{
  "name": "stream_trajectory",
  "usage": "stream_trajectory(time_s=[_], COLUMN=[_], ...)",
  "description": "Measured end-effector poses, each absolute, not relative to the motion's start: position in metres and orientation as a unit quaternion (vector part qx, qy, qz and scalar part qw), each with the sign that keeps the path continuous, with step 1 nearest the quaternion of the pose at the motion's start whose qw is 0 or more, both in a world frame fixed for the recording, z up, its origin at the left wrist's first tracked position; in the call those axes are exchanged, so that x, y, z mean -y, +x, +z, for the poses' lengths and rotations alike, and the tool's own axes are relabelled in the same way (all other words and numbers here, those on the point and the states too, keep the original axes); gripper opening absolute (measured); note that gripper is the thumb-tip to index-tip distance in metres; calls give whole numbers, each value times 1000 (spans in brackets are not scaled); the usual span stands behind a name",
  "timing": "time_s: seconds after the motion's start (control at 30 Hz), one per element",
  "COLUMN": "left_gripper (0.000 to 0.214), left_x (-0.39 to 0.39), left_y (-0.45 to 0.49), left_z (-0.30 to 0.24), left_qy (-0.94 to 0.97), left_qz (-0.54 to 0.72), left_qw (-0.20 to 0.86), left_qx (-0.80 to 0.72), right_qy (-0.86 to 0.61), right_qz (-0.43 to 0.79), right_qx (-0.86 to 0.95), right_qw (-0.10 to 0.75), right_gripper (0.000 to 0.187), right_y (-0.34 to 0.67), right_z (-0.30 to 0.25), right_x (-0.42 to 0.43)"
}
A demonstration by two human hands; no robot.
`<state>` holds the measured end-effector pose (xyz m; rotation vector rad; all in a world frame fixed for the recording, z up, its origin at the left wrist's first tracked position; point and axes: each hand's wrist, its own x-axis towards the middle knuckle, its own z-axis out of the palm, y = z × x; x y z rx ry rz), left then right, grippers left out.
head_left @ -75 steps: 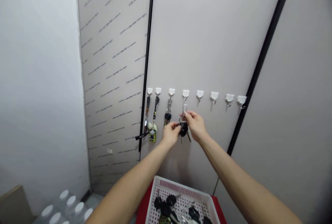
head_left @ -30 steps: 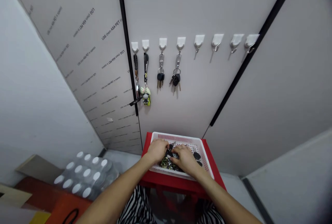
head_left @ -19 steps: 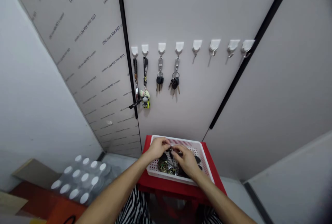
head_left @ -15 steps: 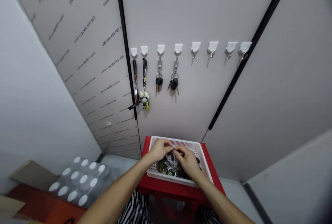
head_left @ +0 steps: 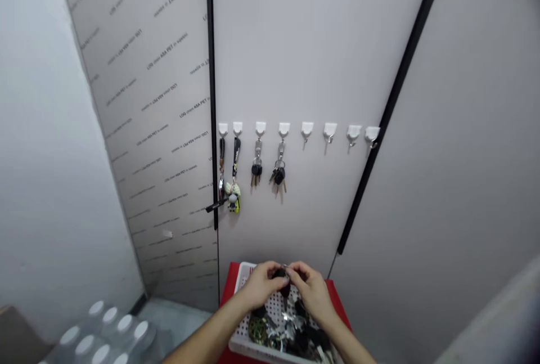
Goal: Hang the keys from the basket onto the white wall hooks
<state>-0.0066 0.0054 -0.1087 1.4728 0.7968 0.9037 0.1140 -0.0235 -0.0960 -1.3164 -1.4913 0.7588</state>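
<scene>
Both hands meet above a white perforated basket [head_left: 238,341] that holds several key bunches [head_left: 291,337]. My left hand [head_left: 260,284] and my right hand [head_left: 311,286] pinch one black key bunch [head_left: 282,275] between their fingertips, lifted a little over the basket. On the wall above, a row of white hooks [head_left: 306,128] runs left to right. The left hooks carry key bunches [head_left: 278,173] and strap keychains [head_left: 233,195]; the right hooks hang bare.
The basket sits on a red stool [head_left: 229,279] against the grey wall panels. A black vertical strip [head_left: 210,94] divides the panels, and another slants at the right [head_left: 388,111]. A pack of white-capped bottles [head_left: 101,336] lies on the floor at lower left.
A key bunch went onto the fourth hook. Both hands dropped to the basket, sorted through the keys and now lift one bunch; the view has tilted upward.
</scene>
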Motion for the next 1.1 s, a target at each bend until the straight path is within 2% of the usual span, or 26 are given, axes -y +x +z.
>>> stream_trajectory(time_s=[0.17,0.4,0.67,0.8,0.97,1.1], left_gripper=[25,27,36,36,25,24], left_x=[-15,-23,-25,-25,-32,-36], left_y=[4,7,3,5,2,-6], left_z=[-60,-3,-8,-6,2,3], left_qy=[541,531,506,506,580,682], left_qz=[457,482,490,504,505,504], left_qw=[636,633,653,645,573,421], left_qx=[-307,-293,-279,-271,-281,-323], right_qy=[-516,-499,-490,-483,-493,-502], right_qz=[307,295,336,343,358,369], right_qx=[610,610,685,688,634,620], right_qw=[516,540,422,419,476,477], right_gripper=[20,20,23,18,16,14], right_y=[120,120,127,124,124,130], right_z=[-48,12,10,12,15,23], right_x=[2,-9,-6,-4,-2,-2])
